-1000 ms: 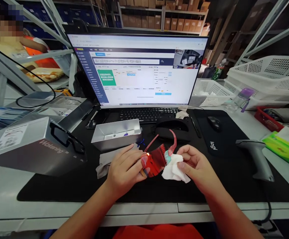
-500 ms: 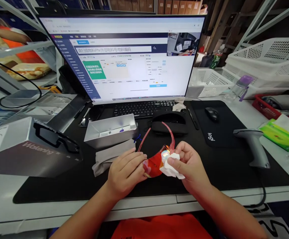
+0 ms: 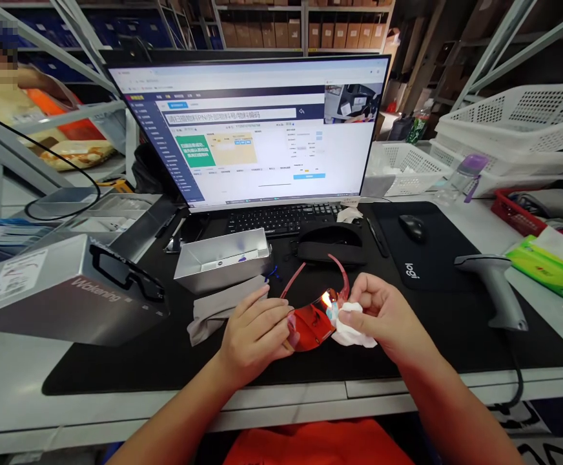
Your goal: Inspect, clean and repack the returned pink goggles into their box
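My left hand [image 3: 257,332] grips one end of a pair of red-lensed sunglasses [image 3: 310,326], its thumb hidden beneath the fingers. Their pink temples stick out away from me, unfolded. At the other end, my right hand [image 3: 383,316] pinches a crumpled white tissue [image 3: 354,326] against the shiny lens. Just beyond the glasses lies a black glasses case [image 3: 330,244]. A grey cloth pouch [image 3: 223,307] is left of my left hand, in front of an open silver box [image 3: 223,261].
A silver Wakening box [image 3: 78,290] stands at the left. Behind the black desk mat are a keyboard [image 3: 281,219] and a monitor [image 3: 262,148]. To the right are a mouse [image 3: 412,227], a barcode scanner [image 3: 497,287] and white baskets [image 3: 518,123]. Another person [image 3: 34,84] is at far left.
My view has tilted up and turned a little, so the scene sits lower and further right. The tissue has shifted outward along the lens, toward its right end. Both hands keep their hold.
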Tool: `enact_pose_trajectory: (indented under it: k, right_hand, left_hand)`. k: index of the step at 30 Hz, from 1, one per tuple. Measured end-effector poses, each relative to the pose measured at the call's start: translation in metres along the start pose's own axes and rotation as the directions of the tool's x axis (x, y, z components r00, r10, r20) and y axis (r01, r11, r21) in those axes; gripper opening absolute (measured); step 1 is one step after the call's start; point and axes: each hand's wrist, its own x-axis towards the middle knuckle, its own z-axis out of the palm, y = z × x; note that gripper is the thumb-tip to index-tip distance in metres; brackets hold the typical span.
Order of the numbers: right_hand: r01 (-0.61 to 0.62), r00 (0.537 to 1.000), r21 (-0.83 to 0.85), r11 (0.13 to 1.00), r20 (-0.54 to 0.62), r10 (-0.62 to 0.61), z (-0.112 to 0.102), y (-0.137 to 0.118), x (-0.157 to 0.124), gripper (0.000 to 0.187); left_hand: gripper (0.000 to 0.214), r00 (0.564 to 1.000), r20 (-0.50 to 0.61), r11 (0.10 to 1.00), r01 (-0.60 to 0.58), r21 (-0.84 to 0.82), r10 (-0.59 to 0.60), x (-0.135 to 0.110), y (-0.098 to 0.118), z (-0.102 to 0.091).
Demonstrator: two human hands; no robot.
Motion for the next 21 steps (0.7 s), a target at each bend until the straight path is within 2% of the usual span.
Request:
enact_pose_trajectory:
  k: [3,5,6,8,10,13,15,18,21]
  right_hand:
    - [0.013,0.999,-0.076,0.997,-0.049,-0.016,-0.018,-0.008,0.0,0.046]
    - [0.101,0.974,-0.134,0.986,-0.189,-0.125,-0.03,-0.015,-0.002,0.045]
    - [0.163,0.937,-0.174,0.971,-0.28,-0.207,-0.035,-0.018,-0.003,0.043]
    - [0.271,0.825,-0.274,0.923,-0.428,-0.37,-0.04,-0.022,-0.004,0.04]
    - [0.314,0.745,-0.372,0.873,-0.473,-0.47,-0.038,-0.023,-0.006,0.036]
    - [0.296,0.727,-0.499,0.814,-0.436,-0.531,-0.029,-0.027,-0.006,0.033]
    - [0.269,0.722,-0.622,0.736,-0.376,-0.581,-0.023,-0.035,-0.004,0.033]
    - [0.285,0.75,-0.803,0.524,-0.154,-0.644,-0.014,-0.053,0.002,0.025]
    - [0.339,0.821,-0.892,0.3,0.124,-0.558,-0.006,-0.072,0.009,0.015]
  left_hand:
    - [0.009,0.998,-0.032,0.999,0.049,-0.023,-0.05,-0.004,-0.007,-0.006]
    - [0.011,0.993,-0.061,0.995,0.095,-0.041,-0.098,-0.005,-0.013,-0.011]
    - [0.01,0.992,-0.065,0.993,0.108,-0.053,-0.112,-0.005,-0.015,-0.013]
    - [0.008,0.992,-0.057,0.991,0.11,-0.083,-0.115,-0.005,-0.018,-0.016]
    - [0.007,0.994,-0.023,0.989,0.101,-0.113,-0.104,-0.004,-0.019,-0.017]
    - [0.007,0.996,0.021,0.988,0.085,-0.132,-0.083,-0.002,-0.018,-0.016]
    - [0.007,0.998,0.029,0.989,0.059,-0.139,-0.056,-0.001,-0.018,-0.015]
    - [0.008,1.0,0.017,0.989,0.027,-0.146,-0.025,0.002,-0.019,-0.017]
    - [0.01,1.0,0.025,0.99,0.014,-0.138,-0.011,0.007,-0.02,-0.02]
